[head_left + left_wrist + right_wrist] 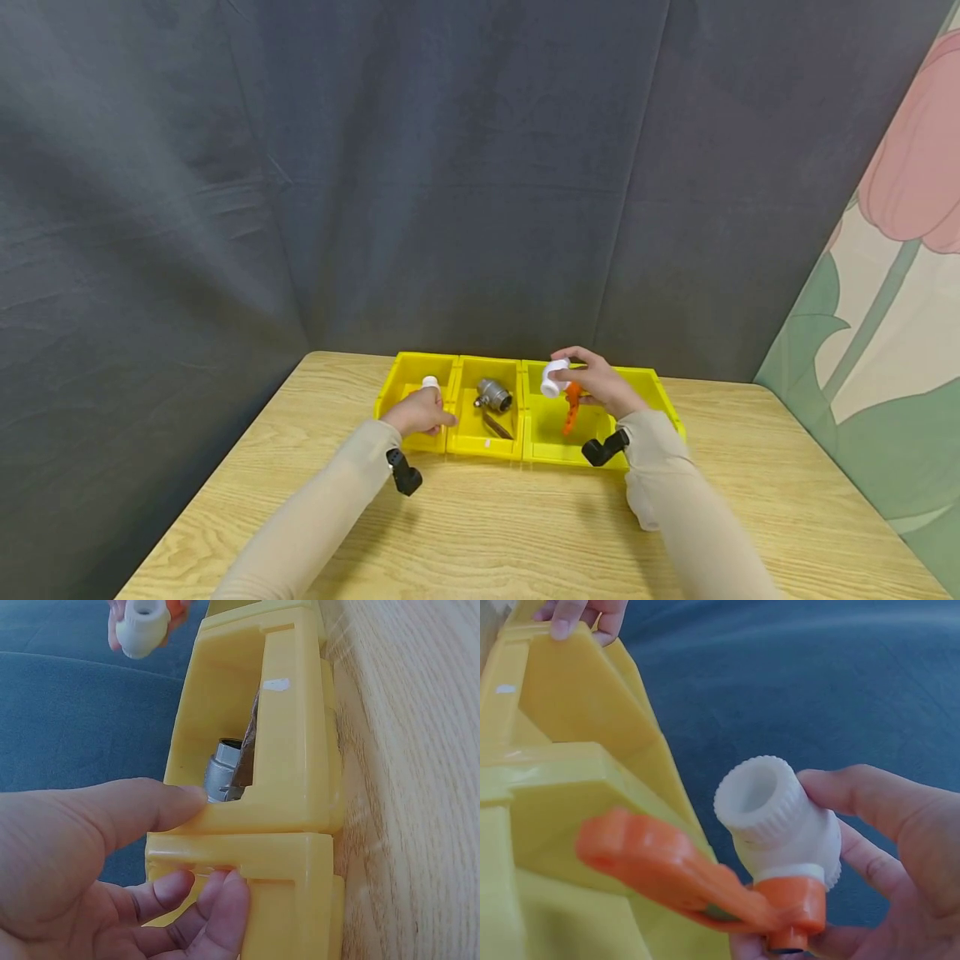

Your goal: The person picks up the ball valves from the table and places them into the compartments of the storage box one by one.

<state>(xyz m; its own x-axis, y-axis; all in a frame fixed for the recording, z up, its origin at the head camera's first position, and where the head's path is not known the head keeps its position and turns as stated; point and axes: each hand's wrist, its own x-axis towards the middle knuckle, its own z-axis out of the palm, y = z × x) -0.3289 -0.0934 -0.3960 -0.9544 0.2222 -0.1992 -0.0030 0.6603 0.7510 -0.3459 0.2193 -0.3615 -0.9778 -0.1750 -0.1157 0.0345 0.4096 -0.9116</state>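
Observation:
My right hand [600, 385] holds a white plastic ball valve [780, 817] with an orange lever handle [675, 870], raised over the wide right-hand yellow bin [543, 450]. The valve's ribbed open end shows in the right wrist view. My left hand [420, 411] is at the wall between the leftmost yellow bin [390, 392] and its neighbour, thumb and curled fingers on either side of the rim [225, 844]. Just behind that hand, a small white piece [430, 382] shows, its lower part hidden.
The second bin [465, 442] holds a grey metal valve [493, 394] and a brown strip-like piece [497, 426]. On the wooden table [480, 533], a whitish object [641, 504] lies partly under the right forearm. A dark curtain [465, 183] hangs behind the bins.

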